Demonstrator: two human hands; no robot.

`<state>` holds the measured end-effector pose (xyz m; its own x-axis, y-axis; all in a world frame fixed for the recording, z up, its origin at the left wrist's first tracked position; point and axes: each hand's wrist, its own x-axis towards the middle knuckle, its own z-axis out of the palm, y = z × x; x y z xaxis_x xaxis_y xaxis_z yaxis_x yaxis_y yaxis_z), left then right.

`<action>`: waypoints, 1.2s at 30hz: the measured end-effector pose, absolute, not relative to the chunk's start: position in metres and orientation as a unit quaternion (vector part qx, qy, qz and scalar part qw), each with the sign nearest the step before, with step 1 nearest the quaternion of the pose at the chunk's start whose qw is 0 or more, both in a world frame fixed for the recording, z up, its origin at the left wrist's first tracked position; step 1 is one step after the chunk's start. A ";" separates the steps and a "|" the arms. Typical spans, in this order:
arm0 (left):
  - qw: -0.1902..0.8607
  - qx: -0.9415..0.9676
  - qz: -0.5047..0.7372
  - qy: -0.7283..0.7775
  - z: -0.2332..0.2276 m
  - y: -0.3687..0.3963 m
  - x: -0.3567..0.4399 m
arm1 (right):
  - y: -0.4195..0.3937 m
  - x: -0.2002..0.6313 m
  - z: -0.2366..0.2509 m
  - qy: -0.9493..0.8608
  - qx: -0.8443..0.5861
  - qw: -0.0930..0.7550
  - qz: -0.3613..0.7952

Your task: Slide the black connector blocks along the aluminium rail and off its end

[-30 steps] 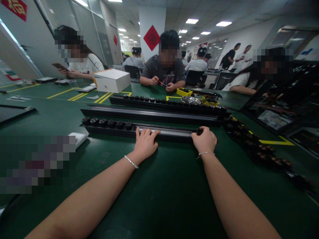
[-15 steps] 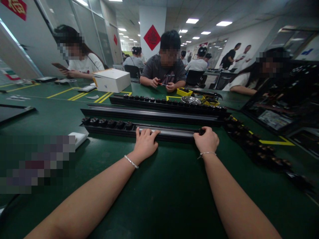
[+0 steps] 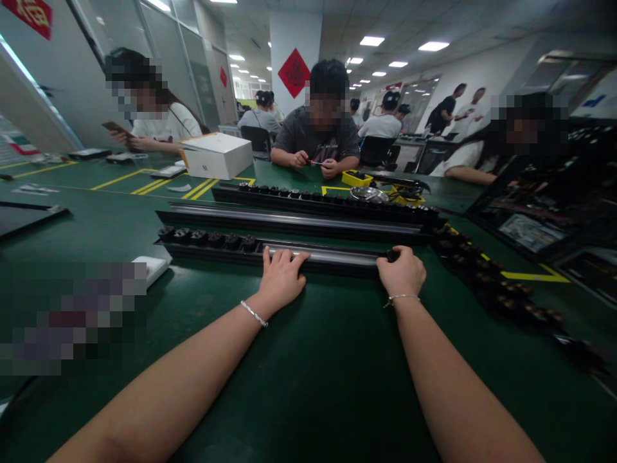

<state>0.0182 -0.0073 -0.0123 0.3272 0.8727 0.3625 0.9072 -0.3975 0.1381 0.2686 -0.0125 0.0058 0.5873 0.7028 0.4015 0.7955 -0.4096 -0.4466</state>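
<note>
Left hand (image 3: 282,278) lies flat, fingers spread, pressing down on the bare middle stretch of the nearest black rail (image 3: 332,257); it grips nothing, only pins. Right hand (image 3: 402,273) is curled at the rail's right end, fingers closed around a small black part (image 3: 391,255) sitting at that end; whether the part is seated in the channel or loose I cannot tell, the knuckles hide it. The rail lies crosswise on the green desk (image 3: 308,373), near its front half, with a row of black knobs (image 3: 207,238) already in its left portion. Risks as I see them: the left palm only bears down, so a sideways push from the right hand could slide the whole rail left and knock it against the white block (image 3: 150,267) just beside its left end. If the part goes in tilted it may jam in the slot. Two more rails (image 3: 299,222) lie parallel just behind, so a skewed front rail would bump them. The loose string of black parts (image 3: 486,276) lies close to the right wrist; a sweep of the forearm could scatter it. Person (image 3: 318,132) opposite works at a yellow tray (image 3: 357,179), well apart, no interference.
</note>
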 end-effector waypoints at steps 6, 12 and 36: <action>0.039 -0.812 -0.186 -0.552 -0.011 -0.008 0.018 | -0.013 0.271 0.005 -0.448 -0.835 0.312 -0.072; 0.037 -0.813 -0.186 -0.550 -0.010 -0.008 0.018 | -0.013 0.272 0.004 -0.439 -0.833 0.328 -0.074; 0.036 -0.814 -0.181 -0.551 -0.009 -0.008 0.019 | -0.016 0.287 -0.001 -0.415 -0.840 0.348 -0.044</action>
<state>0.0185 -0.0082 -0.0094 0.3268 0.8839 0.3346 0.9099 -0.3899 0.1414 0.2869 -0.0155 -0.0010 0.6525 0.6660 0.3615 0.7265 -0.4143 -0.5482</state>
